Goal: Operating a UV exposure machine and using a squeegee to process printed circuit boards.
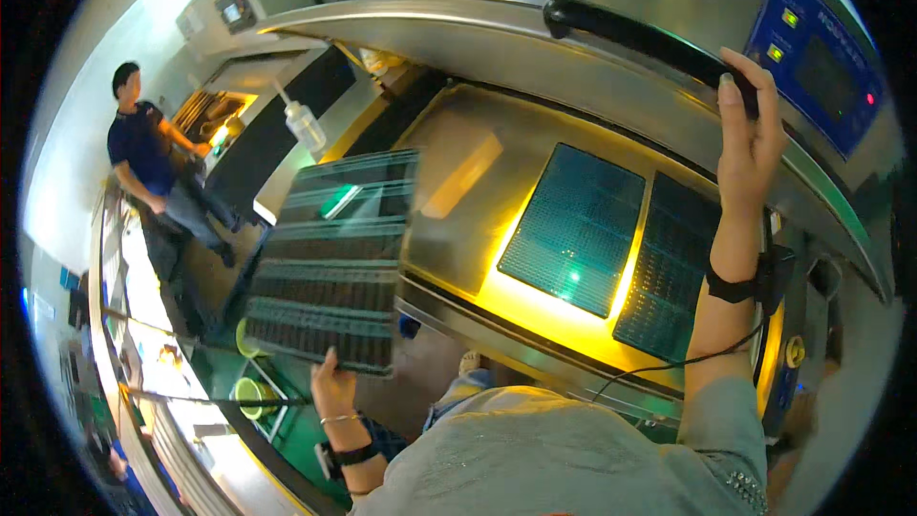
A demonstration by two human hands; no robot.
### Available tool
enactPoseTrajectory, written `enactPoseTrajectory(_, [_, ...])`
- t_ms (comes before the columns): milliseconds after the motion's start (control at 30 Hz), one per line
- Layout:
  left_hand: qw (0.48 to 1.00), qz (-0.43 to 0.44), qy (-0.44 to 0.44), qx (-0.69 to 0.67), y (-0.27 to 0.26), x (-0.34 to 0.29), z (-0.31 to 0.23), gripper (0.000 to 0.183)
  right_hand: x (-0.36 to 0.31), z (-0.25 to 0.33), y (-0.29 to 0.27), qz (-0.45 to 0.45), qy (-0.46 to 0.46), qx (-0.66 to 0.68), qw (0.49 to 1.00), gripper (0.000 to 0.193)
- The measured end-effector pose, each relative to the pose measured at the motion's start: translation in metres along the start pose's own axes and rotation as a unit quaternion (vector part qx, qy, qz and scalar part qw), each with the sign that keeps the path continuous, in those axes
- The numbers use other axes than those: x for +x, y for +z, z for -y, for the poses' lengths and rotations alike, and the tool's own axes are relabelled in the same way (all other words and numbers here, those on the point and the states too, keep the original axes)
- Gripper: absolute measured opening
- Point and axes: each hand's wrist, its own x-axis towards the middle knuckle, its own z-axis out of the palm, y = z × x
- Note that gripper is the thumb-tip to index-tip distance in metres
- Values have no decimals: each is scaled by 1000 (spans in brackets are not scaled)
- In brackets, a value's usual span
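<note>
My left hand (334, 389) grips the near edge of a dark green circuit board panel (330, 253) with striped rows, fingers closed on it. The panel is held in the air, left of the machine's lit bed (466, 268), and blurs a little. Two more circuit board panels, a left one (573, 229) and a right one (667, 268), lie side by side on that bed with yellow light around them. My raised right hand (748, 139) is wrapped round the right end of a black handle (635, 36) on the machine's lifted metal lid (458, 24).
A blue control panel (812, 62) with lit indicators is at the upper right. On the left, another person (158, 148) stands by a bench. A white squeeze bottle (305, 124) stands beyond the held panel. Green-yellow buckets (251, 397) and a rack rail (210, 398) are at lower left.
</note>
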Motion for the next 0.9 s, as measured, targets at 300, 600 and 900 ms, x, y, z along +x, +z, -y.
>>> enactPoseTrajectory(300, [919, 206, -326, -86, 147, 195, 161, 20, -4, 7, 0, -9, 72, -31, 997, 17])
enactPoseTrajectory(600, [902, 154, -402, -18, 142, 255, 257, 14, -3, 10, 2, -17, 129, -14, 991, 17])
enactPoseTrajectory(900, [644, 329, 164, 671, 147, 208, 224, 18, -3, -7, 1, -16, 89, -44, 995, 20])
